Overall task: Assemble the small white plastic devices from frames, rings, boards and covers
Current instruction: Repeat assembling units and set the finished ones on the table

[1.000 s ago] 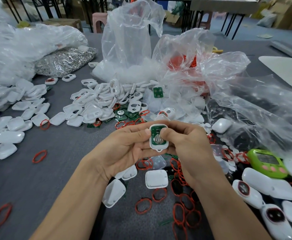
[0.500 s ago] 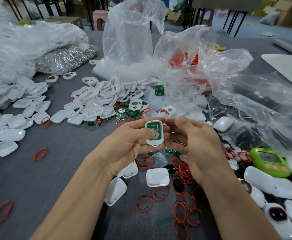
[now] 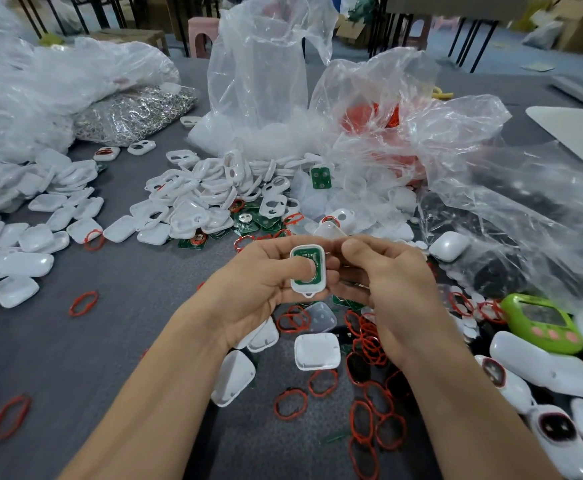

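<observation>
My left hand (image 3: 262, 285) holds a small white device frame (image 3: 308, 268) with a green board seated inside, thumb pressing on the board. My right hand (image 3: 387, 289) hovers just right of it, fingers curled, apparently touching nothing. Below the hands lie a white cover (image 3: 317, 351), another cover (image 3: 233, 377) and several red rings (image 3: 369, 341). A heap of white frames (image 3: 207, 195) and loose green boards (image 3: 248, 225) sits behind the hands. Many white covers (image 3: 40, 216) spread at the left.
Clear plastic bags (image 3: 265, 81) with white and red parts stand at the back. A bag of metal rings (image 3: 134, 112) lies back left. A green toy device (image 3: 542, 323) and larger white shells (image 3: 539, 368) lie at the right. The grey table (image 3: 127, 306) carries scattered rings.
My right hand has let go of the device and drawn slightly right. My left hand now holds it alone, raised a little, thumb on the board.
</observation>
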